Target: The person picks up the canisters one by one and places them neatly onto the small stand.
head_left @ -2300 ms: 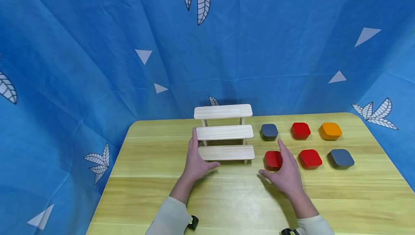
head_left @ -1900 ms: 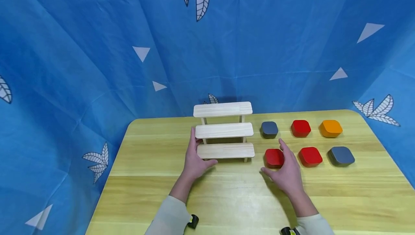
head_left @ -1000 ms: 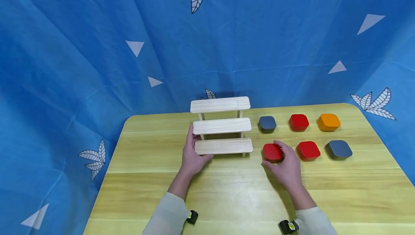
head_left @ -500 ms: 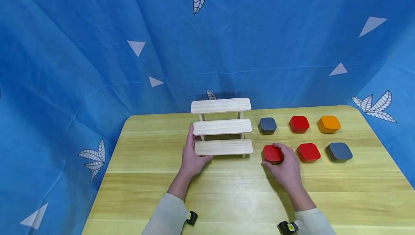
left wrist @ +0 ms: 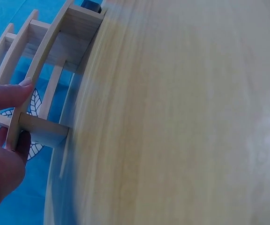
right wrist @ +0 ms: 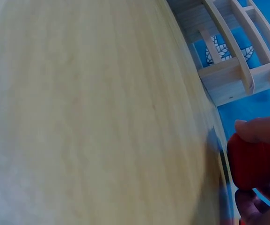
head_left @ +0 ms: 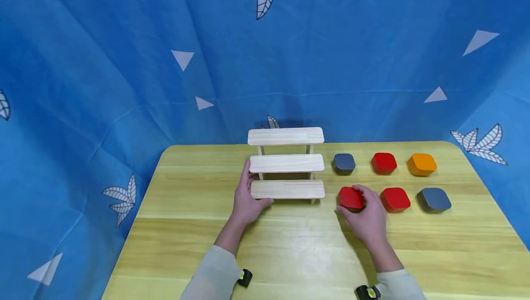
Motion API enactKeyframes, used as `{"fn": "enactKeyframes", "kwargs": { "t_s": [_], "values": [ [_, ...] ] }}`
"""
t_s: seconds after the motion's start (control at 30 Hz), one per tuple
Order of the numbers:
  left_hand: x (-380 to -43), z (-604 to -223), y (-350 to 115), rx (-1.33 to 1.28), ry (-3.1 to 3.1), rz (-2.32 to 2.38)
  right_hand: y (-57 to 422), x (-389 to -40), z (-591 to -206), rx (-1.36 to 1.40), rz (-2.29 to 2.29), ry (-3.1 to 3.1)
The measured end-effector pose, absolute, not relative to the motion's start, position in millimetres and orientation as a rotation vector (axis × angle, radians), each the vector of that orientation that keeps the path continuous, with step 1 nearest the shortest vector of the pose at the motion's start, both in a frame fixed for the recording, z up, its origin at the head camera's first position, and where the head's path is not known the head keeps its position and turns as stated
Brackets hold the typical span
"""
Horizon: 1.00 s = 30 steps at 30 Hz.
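A small three-tier wooden shelf stands upright near the back of the table. My left hand holds its left end; in the left wrist view the thumb lies on the lowest board, with fingertips curled beneath. To the right of the shelf, my right hand pinches a red rounded-square block between thumb and fingers. In the right wrist view that red block sits between the thumb and the fingertips. Whether it is lifted off the table I cannot tell.
Behind the right hand lie a grey block, a second red block and an orange block. Another red block and a grey block lie to its right. A blue patterned cloth hangs behind the wooden table.
My right hand, earlier spread beside the red block, has closed its thumb and fingers on it. The left hand stays at the shelf's left end. The view has shifted slightly.
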<state>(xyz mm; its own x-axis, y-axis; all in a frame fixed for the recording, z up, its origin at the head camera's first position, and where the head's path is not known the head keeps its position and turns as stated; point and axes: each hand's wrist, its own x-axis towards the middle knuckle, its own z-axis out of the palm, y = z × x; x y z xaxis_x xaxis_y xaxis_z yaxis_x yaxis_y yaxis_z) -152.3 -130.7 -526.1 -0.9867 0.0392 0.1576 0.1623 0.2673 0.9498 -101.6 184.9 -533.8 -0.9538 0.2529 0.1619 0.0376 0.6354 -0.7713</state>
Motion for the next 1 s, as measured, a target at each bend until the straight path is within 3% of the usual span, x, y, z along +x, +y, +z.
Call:
{"fn": "enactKeyframes", "kwargs": {
  "t_s": [1.0],
  "values": [
    [-153.7,-524.7,-131.3,-0.170,-2.455,-1.812,184.0,-108.6,-499.6,-0.313,1.185,-2.539]
  ]
}}
